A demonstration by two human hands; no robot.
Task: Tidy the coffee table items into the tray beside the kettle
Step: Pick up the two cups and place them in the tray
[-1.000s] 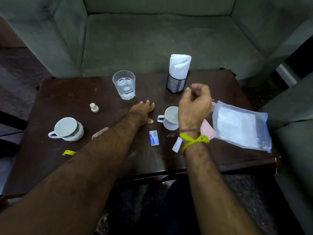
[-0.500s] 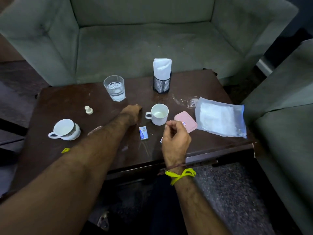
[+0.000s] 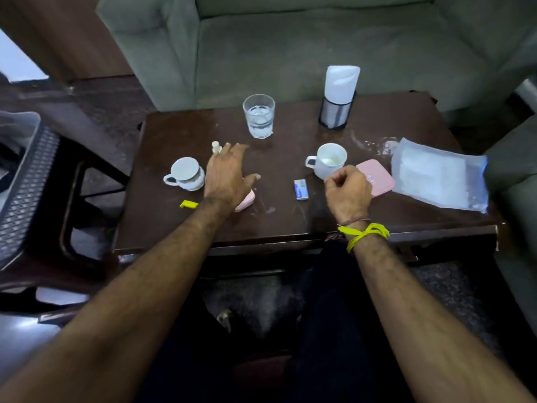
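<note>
Nearest the table's front edge, the right hand has its fingers curled into a loose fist, and whether they hold anything cannot be told; a pink case lies just beyond its knuckles and a small blue box just left of them. Farther left, the left hand spreads flat and empty, a white cup beside its little finger, a small white bottle at its fingertips and a water glass beyond them.
</note>
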